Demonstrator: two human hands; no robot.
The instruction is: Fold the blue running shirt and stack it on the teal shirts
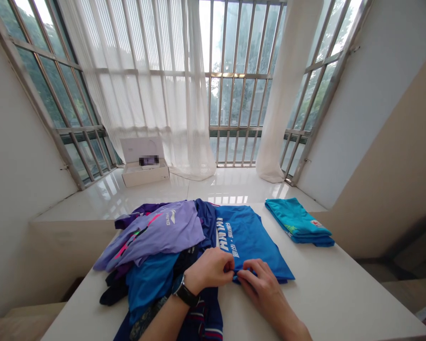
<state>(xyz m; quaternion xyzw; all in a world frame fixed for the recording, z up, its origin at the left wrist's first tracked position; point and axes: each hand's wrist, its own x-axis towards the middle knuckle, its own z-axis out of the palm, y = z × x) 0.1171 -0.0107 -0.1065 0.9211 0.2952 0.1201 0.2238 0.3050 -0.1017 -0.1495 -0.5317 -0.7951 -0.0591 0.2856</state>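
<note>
A blue shirt (253, 237) with white lettering lies partly folded on the white table (326, 293). My left hand (213, 267), a dark watch on its wrist, pinches the shirt's near edge. Close beside it, my right hand (257, 279) grips the same edge between thumb and fingers. Left of the shirt is a loose heap of clothes, with a lilac shirt (177, 225) on top and a blue garment (151, 282) below it. A folded teal garment (296, 220) rests at the right.
Behind the table, a glossy white sill (230, 184) holds an open white box (145, 175) at the left. Sheer curtains (145, 85) hang before barred windows. Dark and striped garments (211, 322) hang toward the table's near side.
</note>
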